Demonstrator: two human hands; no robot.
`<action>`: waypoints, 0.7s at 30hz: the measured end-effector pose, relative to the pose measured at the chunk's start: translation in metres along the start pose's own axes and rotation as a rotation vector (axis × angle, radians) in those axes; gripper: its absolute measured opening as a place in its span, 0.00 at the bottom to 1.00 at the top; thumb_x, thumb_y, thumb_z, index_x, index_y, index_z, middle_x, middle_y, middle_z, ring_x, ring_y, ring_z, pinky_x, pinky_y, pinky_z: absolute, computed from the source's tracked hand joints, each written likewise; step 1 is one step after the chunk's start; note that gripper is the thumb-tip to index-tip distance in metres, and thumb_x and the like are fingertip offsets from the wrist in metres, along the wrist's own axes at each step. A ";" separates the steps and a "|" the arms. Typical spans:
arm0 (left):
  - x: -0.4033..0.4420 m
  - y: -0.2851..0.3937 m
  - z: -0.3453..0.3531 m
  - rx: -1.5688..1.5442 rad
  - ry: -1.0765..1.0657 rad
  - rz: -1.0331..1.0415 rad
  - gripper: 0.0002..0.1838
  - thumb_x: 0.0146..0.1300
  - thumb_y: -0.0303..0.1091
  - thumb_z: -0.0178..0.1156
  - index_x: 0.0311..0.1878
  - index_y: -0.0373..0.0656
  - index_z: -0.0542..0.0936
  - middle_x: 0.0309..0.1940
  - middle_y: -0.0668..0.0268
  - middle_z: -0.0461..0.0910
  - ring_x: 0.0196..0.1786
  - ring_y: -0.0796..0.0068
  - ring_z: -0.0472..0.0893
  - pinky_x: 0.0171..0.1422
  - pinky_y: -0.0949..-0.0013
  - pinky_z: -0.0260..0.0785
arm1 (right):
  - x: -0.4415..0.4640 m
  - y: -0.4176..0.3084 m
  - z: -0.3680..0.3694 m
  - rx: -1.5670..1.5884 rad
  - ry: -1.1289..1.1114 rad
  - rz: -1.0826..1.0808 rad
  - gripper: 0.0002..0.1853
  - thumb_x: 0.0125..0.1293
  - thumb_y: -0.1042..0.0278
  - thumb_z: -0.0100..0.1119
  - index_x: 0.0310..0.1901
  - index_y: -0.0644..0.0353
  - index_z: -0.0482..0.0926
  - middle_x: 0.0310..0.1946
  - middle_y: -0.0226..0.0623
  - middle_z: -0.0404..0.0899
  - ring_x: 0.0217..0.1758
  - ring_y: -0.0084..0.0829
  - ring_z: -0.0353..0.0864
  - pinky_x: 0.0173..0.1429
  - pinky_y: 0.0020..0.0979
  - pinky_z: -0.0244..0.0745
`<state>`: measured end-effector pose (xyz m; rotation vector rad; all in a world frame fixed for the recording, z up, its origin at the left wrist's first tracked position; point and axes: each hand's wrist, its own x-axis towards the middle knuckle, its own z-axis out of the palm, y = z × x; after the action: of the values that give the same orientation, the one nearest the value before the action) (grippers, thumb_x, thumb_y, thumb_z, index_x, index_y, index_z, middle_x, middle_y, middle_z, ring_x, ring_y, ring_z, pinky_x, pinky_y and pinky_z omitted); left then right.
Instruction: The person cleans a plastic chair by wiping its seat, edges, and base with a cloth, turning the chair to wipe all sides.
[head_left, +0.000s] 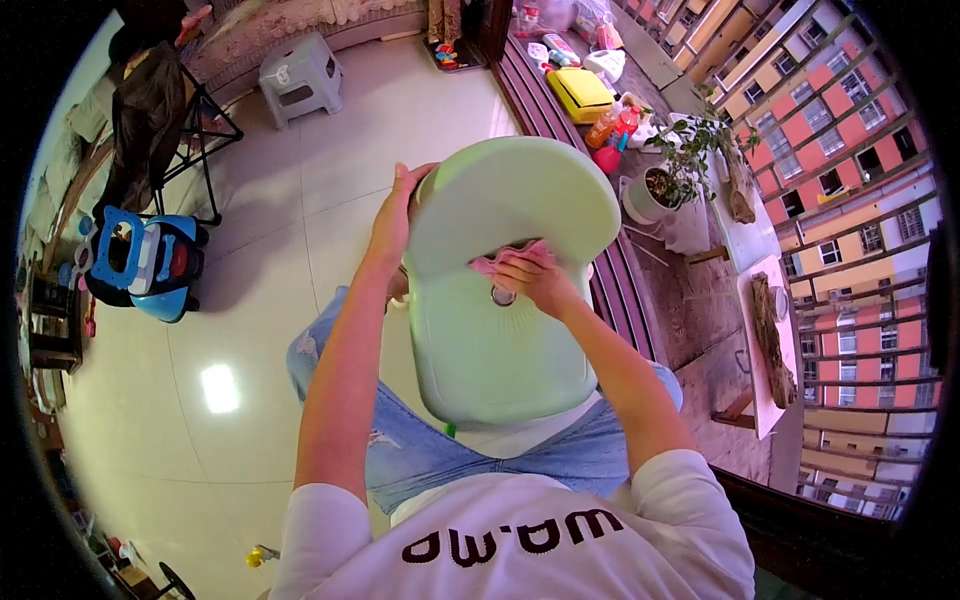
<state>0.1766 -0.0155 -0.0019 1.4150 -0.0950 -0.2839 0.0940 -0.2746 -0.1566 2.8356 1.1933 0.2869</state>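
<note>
chair (pixel 500 370): pale green, between my thighs, back toward twelve o'clock, seat toward six. right hand (pixel 544 286): fingers together, clamped on the pink cloth (pixel 537 250), which is bunched against the chair where back meets seat, just above the round hole (pixel 503 296). left hand (pixel 396 218): against the edge of the chair back at ten o'clock; i cannot tell whether its fingers are apart, the tips being hidden. surroundings, taken from the chair: gray stool (pixel 301 80) at eleven, blue toy (pixel 165 272) at nine, potted plant (pixel 650 198) at two.
</note>
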 end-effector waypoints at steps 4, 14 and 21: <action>-0.002 0.004 0.000 0.051 0.019 0.006 0.34 0.74 0.59 0.28 0.61 0.44 0.74 0.55 0.64 0.76 0.58 0.73 0.71 0.67 0.70 0.58 | -0.025 0.022 -0.028 0.100 -0.008 0.165 0.28 0.59 0.68 0.49 0.64 0.47 0.70 0.67 0.25 0.66 0.71 0.28 0.61 0.76 0.39 0.52; 0.011 -0.003 -0.019 -0.158 -0.158 0.008 0.40 0.71 0.64 0.24 0.66 0.39 0.66 0.62 0.58 0.70 0.65 0.67 0.67 0.73 0.65 0.52 | 0.108 0.005 -0.113 -0.007 0.540 0.336 0.30 0.56 0.69 0.52 0.64 0.43 0.70 0.68 0.23 0.65 0.72 0.36 0.59 0.74 0.51 0.48; 0.010 0.006 -0.023 -0.266 -0.174 -0.078 0.40 0.71 0.64 0.25 0.68 0.39 0.64 0.63 0.58 0.69 0.66 0.66 0.66 0.73 0.65 0.51 | 0.107 -0.068 -0.029 0.177 0.191 0.008 0.32 0.58 0.67 0.49 0.68 0.39 0.65 0.67 0.19 0.64 0.71 0.28 0.59 0.72 0.45 0.52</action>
<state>0.1919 0.0046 -0.0011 1.1304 -0.1394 -0.4669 0.1140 -0.1510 -0.1204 3.0222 1.3017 0.4863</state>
